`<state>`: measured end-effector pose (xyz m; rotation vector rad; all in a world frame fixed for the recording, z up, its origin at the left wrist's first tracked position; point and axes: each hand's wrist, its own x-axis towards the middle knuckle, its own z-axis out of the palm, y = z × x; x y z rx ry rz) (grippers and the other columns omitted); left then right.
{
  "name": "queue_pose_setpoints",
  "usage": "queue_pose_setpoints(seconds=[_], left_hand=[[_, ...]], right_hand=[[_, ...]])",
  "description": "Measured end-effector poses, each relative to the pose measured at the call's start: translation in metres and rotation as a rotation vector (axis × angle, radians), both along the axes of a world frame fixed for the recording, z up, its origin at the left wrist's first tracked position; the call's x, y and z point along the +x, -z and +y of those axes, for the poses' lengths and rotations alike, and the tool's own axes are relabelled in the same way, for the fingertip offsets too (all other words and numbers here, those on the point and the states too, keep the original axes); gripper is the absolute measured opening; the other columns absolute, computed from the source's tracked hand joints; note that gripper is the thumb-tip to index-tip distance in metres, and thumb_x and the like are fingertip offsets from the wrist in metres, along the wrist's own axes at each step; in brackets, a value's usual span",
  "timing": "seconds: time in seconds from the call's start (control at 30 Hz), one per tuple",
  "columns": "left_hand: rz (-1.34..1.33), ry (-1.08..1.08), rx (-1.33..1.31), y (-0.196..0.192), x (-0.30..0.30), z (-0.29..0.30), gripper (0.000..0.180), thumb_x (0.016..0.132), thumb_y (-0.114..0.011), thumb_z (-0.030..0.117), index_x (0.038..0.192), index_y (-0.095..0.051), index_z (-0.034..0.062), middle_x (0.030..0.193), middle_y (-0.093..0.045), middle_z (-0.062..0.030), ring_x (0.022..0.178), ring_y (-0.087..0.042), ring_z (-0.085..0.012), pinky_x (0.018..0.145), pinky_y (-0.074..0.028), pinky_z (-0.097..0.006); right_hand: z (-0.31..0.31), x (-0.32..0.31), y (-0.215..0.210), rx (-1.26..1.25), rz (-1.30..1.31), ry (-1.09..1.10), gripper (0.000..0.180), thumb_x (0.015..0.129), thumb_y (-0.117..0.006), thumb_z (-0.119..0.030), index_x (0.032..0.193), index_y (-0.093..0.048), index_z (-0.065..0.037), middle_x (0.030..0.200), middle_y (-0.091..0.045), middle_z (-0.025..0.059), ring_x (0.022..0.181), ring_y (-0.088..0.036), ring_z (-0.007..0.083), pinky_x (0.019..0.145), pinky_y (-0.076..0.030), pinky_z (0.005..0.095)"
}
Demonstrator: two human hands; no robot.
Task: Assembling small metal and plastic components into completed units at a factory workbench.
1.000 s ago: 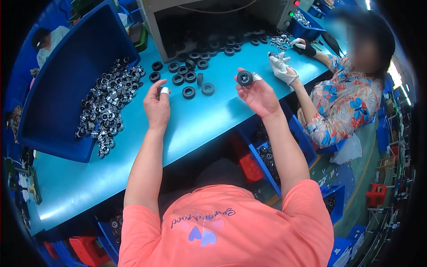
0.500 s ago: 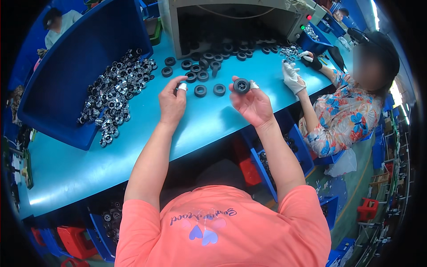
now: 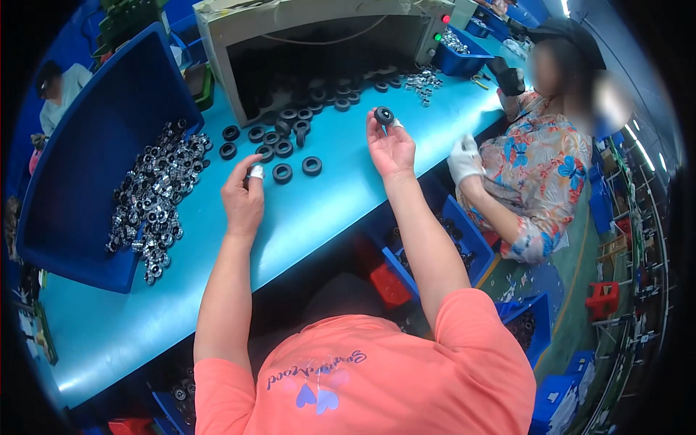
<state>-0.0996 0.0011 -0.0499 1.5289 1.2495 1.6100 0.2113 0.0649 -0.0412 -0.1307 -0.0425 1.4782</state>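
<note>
My right hand (image 3: 392, 151) is raised over the right part of the bench, closed on a small black toy wheel (image 3: 384, 115) held at the fingertips. The wheel is a dark tyre with a hub in its middle. My left hand (image 3: 243, 196) is low over the bench, thumb and index finger apart, with nothing visible in it. A white cover wraps its thumb tip. Just beyond its fingertips are loose black tyres (image 3: 283, 148), and two more tyres (image 3: 312, 166) lie to its right. Chrome wheel hubs (image 3: 156, 192) are heaped to its left.
A big blue bin (image 3: 101, 156) lies tipped on the turquoise bench (image 3: 196, 268), hubs spilling out. A machine housing (image 3: 217, 61) with a dark opening stands behind the tyres. At right sits a co-worker (image 3: 533, 163) with a white-gloved hand. Small chrome pieces (image 3: 424, 83) lie farther back.
The whole view has shifted. My right hand has moved away with the wheel, toward the back of the bench. The co-worker's white-gloved hand has drawn back toward their body.
</note>
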Motion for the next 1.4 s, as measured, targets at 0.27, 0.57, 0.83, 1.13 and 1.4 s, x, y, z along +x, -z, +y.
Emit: queue_pose_setpoints(seconds=[0.27, 0.57, 0.83, 1.13, 1.4], left_hand=[[0.025, 0.002, -0.035, 0.003, 0.0, 0.002, 0.026, 0.095, -0.06, 0.0, 0.117, -0.072, 0.0057, 0.086, -0.065, -0.0005, 0.074, -0.055, -0.0076, 0.067, -0.046, -0.024], [0.033, 0.007, -0.056, 0.001, 0.0, 0.001, 0.027, 0.095, -0.06, -0.001, 0.117, -0.072, 0.0064, 0.084, -0.065, -0.0015, 0.075, -0.058, -0.0082, 0.068, -0.048, -0.025], [0.05, 0.013, -0.037, 0.003, 0.0, 0.004, 0.026, 0.094, -0.061, 0.0, 0.117, -0.072, 0.0057, 0.085, -0.066, -0.0026, 0.075, -0.058, -0.0093, 0.069, -0.048, -0.025], [0.245, -0.01, 0.172, -0.033, -0.003, -0.024, 0.057, 0.083, -0.082, 0.014, 0.136, -0.061, 0.0121, 0.107, -0.062, -0.0029, 0.076, -0.054, -0.0108, 0.067, -0.046, -0.025], [0.342, -0.109, 0.111, -0.04, -0.048, -0.1, 0.059, 0.079, -0.084, 0.015, 0.133, -0.062, 0.0097, 0.111, -0.063, -0.0068, 0.089, -0.058, -0.0202, 0.076, -0.05, -0.033]], right_hand=[[0.022, 0.022, 0.024, 0.004, 0.014, 0.081, 0.032, 0.104, -0.047, -0.009, 0.13, -0.048, 0.011, 0.128, -0.053, 0.0249, 0.119, -0.059, 0.0393, 0.097, -0.059, 0.0419], [0.023, 0.028, 0.024, -0.055, 0.023, 0.131, 0.025, 0.106, -0.044, -0.007, 0.122, -0.048, 0.011, 0.126, -0.053, 0.0256, 0.118, -0.06, 0.0417, 0.097, -0.061, 0.0446], [0.017, 0.013, 0.023, -0.109, -0.205, 0.052, 0.024, 0.106, -0.046, -0.009, 0.124, -0.051, 0.006, 0.123, -0.057, 0.0215, 0.116, -0.062, 0.0341, 0.093, -0.06, 0.0405], [-0.04, -0.113, -0.028, 0.046, -0.708, -0.379, 0.035, 0.104, -0.051, -0.01, 0.135, -0.057, 0.004, 0.12, -0.067, 0.0138, 0.106, -0.066, 0.023, 0.091, -0.055, 0.0353], [-0.099, -0.19, -0.037, 0.233, -0.857, -0.68, 0.038, 0.1, -0.054, -0.006, 0.137, -0.058, 0.005, 0.119, -0.07, 0.0116, 0.104, -0.068, 0.0179, 0.092, -0.055, 0.0332]])
